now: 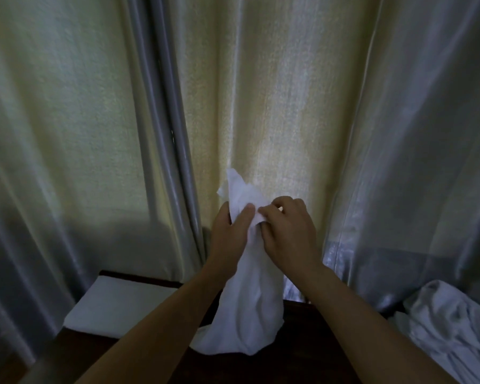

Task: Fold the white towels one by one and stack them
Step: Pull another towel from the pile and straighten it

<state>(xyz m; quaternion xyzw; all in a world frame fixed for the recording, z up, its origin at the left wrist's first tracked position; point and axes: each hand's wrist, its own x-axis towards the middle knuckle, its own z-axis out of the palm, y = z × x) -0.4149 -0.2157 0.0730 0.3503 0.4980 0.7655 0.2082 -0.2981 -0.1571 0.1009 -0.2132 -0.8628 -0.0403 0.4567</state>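
Both forearms reach forward, raised before the curtain (275, 92). The left hand (229, 234) grips the hanging white towel (247, 306), thumb across it. Beside that thumb, the right hand (287, 231) pinches its top edge with curled fingers; the towel's bottom reaches the dark table (294, 356).

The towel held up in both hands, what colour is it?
White, plain; the towel shows clearly in the head view.

held towel (247, 309) hanging bunched | folded towel (114, 306) flat, left | towel pile (452, 325) crumpled, right

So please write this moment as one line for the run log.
step: opening towel | left hand: grips hanging white cloth towel | right hand: pinches its top | folded white towel: left | crumpled white towel pile: right
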